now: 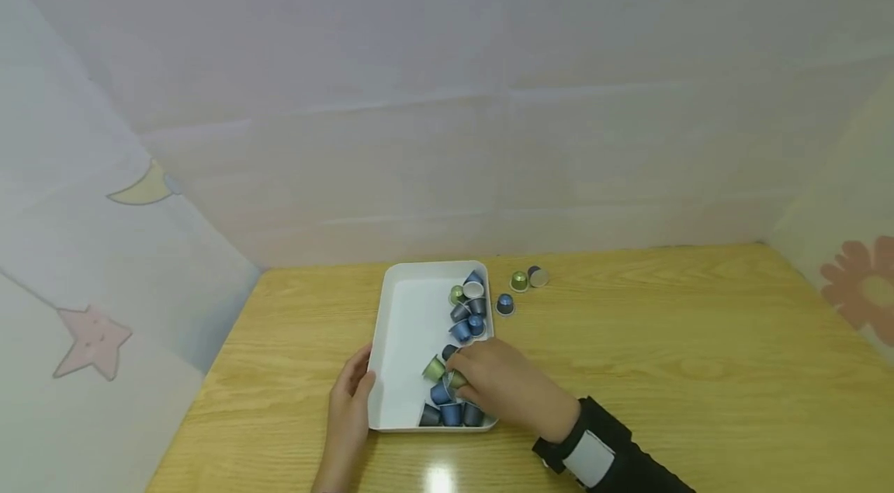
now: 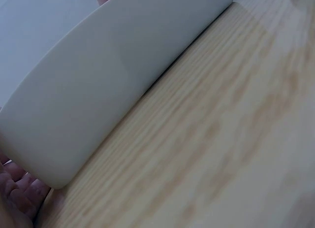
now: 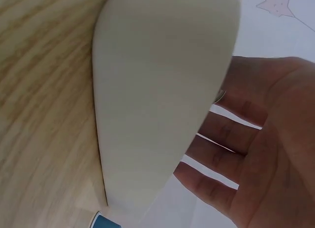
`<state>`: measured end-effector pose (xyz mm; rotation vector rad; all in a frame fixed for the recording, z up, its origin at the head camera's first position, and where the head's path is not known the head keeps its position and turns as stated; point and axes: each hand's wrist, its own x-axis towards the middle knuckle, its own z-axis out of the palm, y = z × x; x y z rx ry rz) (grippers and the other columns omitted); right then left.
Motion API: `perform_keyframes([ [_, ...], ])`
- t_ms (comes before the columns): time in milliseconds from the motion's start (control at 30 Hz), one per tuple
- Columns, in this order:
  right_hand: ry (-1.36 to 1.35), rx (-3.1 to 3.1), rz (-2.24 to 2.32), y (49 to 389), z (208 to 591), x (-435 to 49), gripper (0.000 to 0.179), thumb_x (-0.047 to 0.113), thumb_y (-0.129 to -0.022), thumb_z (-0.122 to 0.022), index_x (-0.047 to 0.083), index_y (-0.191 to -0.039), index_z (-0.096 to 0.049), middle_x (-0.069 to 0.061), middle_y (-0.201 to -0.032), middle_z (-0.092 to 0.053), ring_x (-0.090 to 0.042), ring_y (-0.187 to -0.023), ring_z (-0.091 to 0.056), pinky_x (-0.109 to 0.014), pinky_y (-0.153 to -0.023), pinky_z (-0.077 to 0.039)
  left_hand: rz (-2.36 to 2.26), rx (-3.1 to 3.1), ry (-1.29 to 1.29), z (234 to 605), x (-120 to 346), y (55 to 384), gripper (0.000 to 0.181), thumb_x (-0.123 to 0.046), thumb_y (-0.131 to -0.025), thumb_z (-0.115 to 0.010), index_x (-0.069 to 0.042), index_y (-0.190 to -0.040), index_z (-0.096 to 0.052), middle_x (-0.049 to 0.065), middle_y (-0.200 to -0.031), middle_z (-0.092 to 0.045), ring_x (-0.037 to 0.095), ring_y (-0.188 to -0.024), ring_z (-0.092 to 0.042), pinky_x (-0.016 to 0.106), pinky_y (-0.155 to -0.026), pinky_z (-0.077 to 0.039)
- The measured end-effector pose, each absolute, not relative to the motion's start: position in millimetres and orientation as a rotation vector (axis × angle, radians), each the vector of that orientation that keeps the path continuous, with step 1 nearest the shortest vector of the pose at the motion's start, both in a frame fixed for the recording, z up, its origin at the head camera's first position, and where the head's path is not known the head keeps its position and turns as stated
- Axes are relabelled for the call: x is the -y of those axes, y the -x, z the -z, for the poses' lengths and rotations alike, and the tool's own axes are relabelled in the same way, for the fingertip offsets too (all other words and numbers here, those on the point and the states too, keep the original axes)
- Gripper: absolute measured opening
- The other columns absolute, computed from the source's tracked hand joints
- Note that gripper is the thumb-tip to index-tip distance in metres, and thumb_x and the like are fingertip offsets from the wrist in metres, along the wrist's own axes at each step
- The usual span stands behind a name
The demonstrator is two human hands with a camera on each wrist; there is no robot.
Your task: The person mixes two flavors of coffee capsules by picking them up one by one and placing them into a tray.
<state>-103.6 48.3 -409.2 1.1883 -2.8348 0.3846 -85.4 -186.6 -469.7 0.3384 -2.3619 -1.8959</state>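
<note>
A white rectangular tray (image 1: 401, 338) lies on the table with blue, dark and green coffee capsules along its right side. My left hand (image 1: 349, 400) holds the tray's left wall, thumb at the rim. Its curled fingers (image 2: 24, 188) show by the tray corner in the left wrist view. My right hand (image 1: 506, 384) reaches over the right wall and pinches a green coffee capsule (image 1: 457, 380) between thumb and fingertips. Another green capsule (image 1: 434, 368) lies just left of it, and a blue capsule (image 1: 441, 393) sits below. The right hand's palm hides part of the near group.
Outside the tray, on the wooden table (image 1: 663, 338), are a green capsule (image 1: 519, 281), a capsule tipped on its side (image 1: 538, 276) and a dark blue one (image 1: 505, 304). Several capsules, including a blue one (image 1: 460, 331), lie in the tray's far right part. A pale cloth wall (image 1: 447, 167) stands behind.
</note>
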Motion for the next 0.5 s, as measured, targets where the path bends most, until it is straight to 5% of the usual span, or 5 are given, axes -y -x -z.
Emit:
perform_keyframes([
  [333,-1.207,2.791,-0.388,103.5,407.5,-46.4,0.024,0.028,-0.082,-0.069,0.015,-0.101,-0.066,0.005,-0.09,-0.071,-0.008,-0.083,-0.061,-0.033,-0.079,-0.055,1.881,2.353,-0.361,470.9,187.5,85.2,0.039,-0.005,-0.096,-0.044,-0.008,-0.134,-0.051,0.015,-0.136,-0.056,-0.003,-0.105,-0.051,0.008,-0.08,-0.044],
  [500,-1.208,2.76,-0.376,101.9,407.8,-48.4,0.021,0.024,-0.08,-0.071,0.015,-0.099,-0.068,0.004,-0.092,-0.072,-0.01,-0.085,-0.063,-0.034,-0.081,-0.056,1.862,2.365,-0.341,471.4,186.5,85.4,0.039,-0.006,-0.096,-0.044,-0.008,-0.134,-0.051,0.017,-0.134,-0.057,0.001,-0.105,-0.052,0.01,-0.08,-0.045],
])
